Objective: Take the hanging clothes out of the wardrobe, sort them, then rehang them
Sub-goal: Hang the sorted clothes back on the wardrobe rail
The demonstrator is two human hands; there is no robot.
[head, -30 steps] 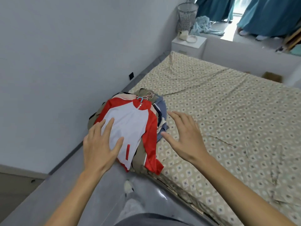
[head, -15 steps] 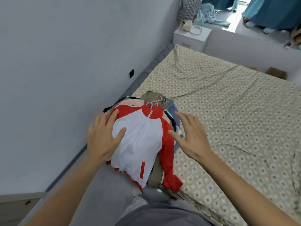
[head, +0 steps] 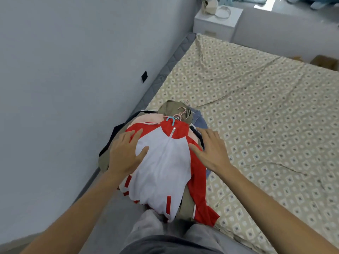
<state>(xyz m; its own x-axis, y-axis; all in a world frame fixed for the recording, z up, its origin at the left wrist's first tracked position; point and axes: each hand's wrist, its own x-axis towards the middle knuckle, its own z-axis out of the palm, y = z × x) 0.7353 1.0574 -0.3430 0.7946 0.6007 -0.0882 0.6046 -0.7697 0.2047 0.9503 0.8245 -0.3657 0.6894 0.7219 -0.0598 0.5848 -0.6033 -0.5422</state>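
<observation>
A pile of clothes on hangers lies at the near left corner of the bed [head: 256, 110]. On top is a red and white jacket [head: 165, 167] on a blue hanger [head: 171, 119]; pink hangers [head: 180, 112], an olive garment [head: 170, 107] and blue denim [head: 200, 120] show beneath it. My left hand [head: 126, 153] rests flat on the jacket's left shoulder with fingers spread. My right hand [head: 211, 149] lies flat on the jacket's right shoulder and sleeve, fingers straight. Neither hand grips anything.
A grey wall with a black socket [head: 144, 76] runs along the left of the bed. A white nightstand [head: 216, 21] with a small bag stands at the far end. A cardboard box [head: 324, 61] sits beyond the bed's right side. The patterned sheet stretches to the right.
I have come closer to the pile. Both hands have moved inward onto the jacket's shoulders; the right hand, earlier hovering beside the pile, now lies on it.
</observation>
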